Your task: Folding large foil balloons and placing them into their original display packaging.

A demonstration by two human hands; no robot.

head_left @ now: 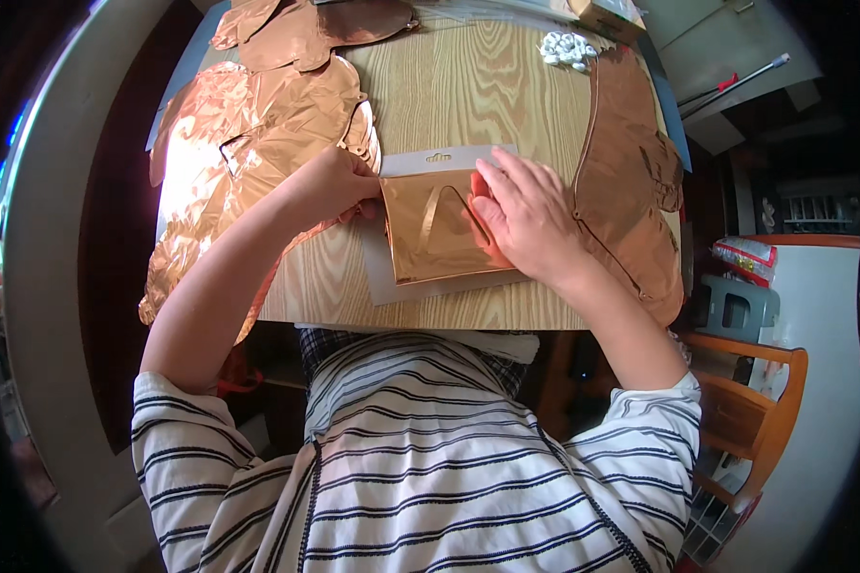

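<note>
A folded copper-coloured foil balloon (420, 244) lies as a flat, shiny rectangle in front of me. Beneath it is a pale grey packaging sheet (406, 164) with a hanging slot along its far edge. My left hand (339, 186) is closed at the left edge of the folded foil, its fingertips partly hidden. Across the right side of the foil rests my right hand (532, 215), palm down with fingers extended. Its reddish reflection shows in the foil beside the fingers.
Crinkled copper foil balloons (287, 115) spread over the table's left side. Flatter foil balloons (626, 172) lie at the right edge, with a pile of small white pieces (569, 50) behind them. A cardboard box (607, 17) sits at the far right; a wooden chair (750, 401) stands beside me.
</note>
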